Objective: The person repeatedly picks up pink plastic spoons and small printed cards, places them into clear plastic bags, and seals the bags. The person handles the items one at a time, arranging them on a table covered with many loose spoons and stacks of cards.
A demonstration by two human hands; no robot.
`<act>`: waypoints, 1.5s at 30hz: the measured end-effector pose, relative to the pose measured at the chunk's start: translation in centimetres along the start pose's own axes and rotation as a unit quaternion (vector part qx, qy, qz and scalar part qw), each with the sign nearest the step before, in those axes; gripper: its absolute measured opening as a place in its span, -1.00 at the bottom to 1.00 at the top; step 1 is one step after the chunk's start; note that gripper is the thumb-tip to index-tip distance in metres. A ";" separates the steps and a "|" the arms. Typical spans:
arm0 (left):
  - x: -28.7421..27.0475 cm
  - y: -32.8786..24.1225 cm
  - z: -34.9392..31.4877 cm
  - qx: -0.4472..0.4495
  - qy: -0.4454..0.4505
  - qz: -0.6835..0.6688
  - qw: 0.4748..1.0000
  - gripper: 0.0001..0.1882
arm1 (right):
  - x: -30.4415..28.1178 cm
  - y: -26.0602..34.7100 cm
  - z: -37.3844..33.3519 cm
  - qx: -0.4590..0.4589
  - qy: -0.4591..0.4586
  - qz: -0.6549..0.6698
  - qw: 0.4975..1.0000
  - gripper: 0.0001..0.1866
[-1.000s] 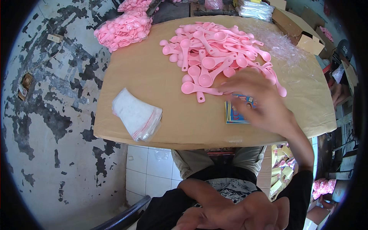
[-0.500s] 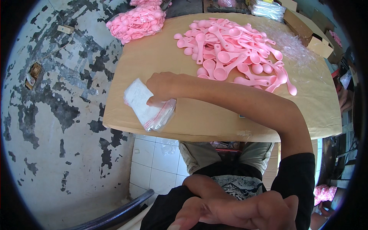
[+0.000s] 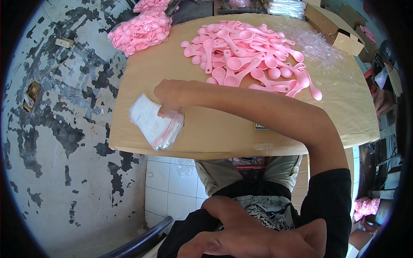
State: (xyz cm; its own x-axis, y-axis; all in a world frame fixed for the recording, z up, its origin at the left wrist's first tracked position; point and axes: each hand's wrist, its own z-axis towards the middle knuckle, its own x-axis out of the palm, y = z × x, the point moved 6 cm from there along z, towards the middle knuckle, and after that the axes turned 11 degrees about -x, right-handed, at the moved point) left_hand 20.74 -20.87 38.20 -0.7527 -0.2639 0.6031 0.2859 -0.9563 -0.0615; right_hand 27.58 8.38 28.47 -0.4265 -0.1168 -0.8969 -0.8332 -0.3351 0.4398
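My right arm reaches across the table to the left. At its end my right hand (image 3: 168, 96) is closed on the upper right edge of a stack of plastic bags (image 3: 150, 122), whitish and clear with red lines near one end. The stack lies on the table's left part. My left hand (image 3: 258, 243) is bent up close to the camera at the bottom of the view, its fingers cut off by the lower edge. Beyond my right forearm lies a big heap of pink plastic scoops (image 3: 245, 58), well apart from both hands.
Brown paper covers the table (image 3: 215, 137). Bagged pink scoops (image 3: 142, 32) sit at the far left, beside a peeling wall (image 3: 64, 129). Crumpled clear plastic (image 3: 316, 45) and an open carton (image 3: 331, 28) are at the far right. A small box (image 3: 260, 126) is partly under my forearm.
The view has shifted slightly, so the table's things appear a little further left. My right hand keeps its place on the bags. My left hand's fingers have slipped further out of view.
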 end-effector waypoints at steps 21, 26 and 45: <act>-0.2 -0.2 0.2 0.002 -0.045 0.061 0.997 -0.38 | 0.2 -0.9 1.4 0.017 -0.011 -0.006 1.000 -0.70; -0.4 0.1 0.4 -0.013 -0.059 0.090 0.994 -0.45 | 0.4 -1.1 1.2 -0.013 -0.023 -0.017 1.000 -0.63; 3.3 -3.5 -1.8 0.075 -0.179 0.540 0.819 -0.57 | 0.9 -0.8 1.5 0.001 0.036 -0.028 0.999 -0.62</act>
State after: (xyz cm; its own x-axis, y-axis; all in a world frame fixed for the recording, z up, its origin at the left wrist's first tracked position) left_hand 16.19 -18.64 38.97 0.2017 -0.8663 0.4569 0.7596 -0.1561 -0.6313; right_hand 27.33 9.97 27.40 -0.3535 -0.1646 -0.9208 -0.8558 -0.3405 0.3895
